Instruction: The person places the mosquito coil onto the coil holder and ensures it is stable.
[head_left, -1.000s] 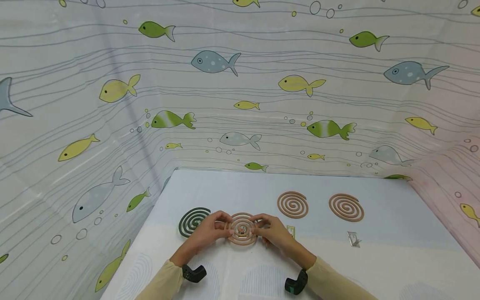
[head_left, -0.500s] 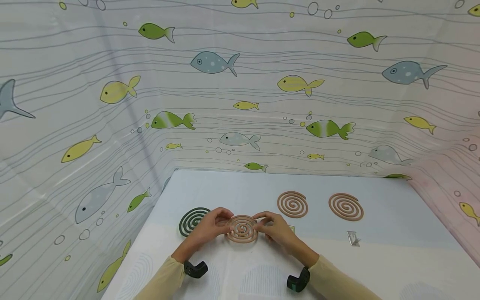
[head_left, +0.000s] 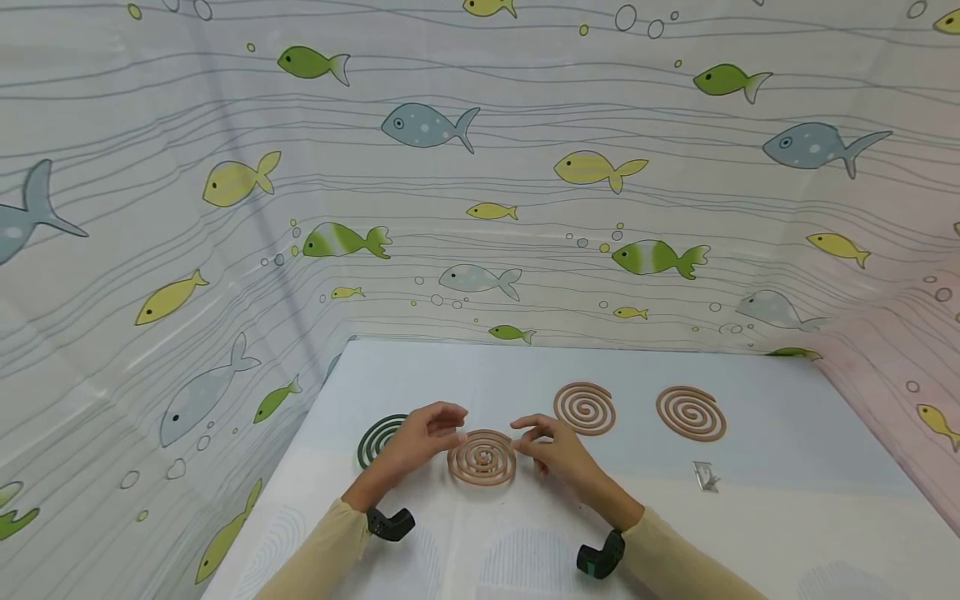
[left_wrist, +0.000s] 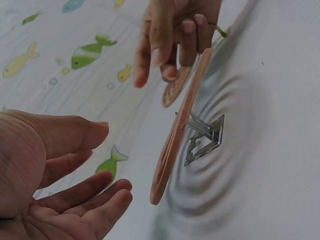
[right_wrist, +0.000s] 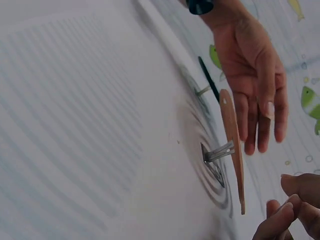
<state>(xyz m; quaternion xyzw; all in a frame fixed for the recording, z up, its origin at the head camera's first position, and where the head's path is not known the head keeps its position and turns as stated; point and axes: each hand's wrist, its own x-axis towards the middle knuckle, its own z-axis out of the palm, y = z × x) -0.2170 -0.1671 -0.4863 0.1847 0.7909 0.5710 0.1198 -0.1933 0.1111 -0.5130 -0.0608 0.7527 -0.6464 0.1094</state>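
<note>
A brown mosquito coil point(head_left: 483, 457) sits level on a small folded metal stand point(left_wrist: 206, 137), raised off the table. My left hand point(head_left: 420, 437) is just left of it, fingers loosely spread and holding nothing; the left wrist view shows a gap between that hand point(left_wrist: 70, 175) and the coil point(left_wrist: 176, 135). On the other side my right hand point(head_left: 562, 458) is near the coil's right edge, fingers loosely bent with nothing between them. A dark green mosquito coil point(head_left: 372, 442) lies partly behind my left hand; the right wrist view shows it raised on a metal stand point(right_wrist: 203, 91).
Two more brown mosquito coils, a nearer one point(head_left: 585, 408) and a farther-right one point(head_left: 692, 413), lie toward the back of the white table point(head_left: 787, 533). A loose metal stand point(head_left: 706, 477) lies in front of the right one. A fish-patterned curtain point(head_left: 525, 250) surrounds the table.
Both hands gripped the brown coil's edges earlier; now they have let go and drawn slightly apart. The coil stays on its stand. A stand beside my right hand has become hidden.
</note>
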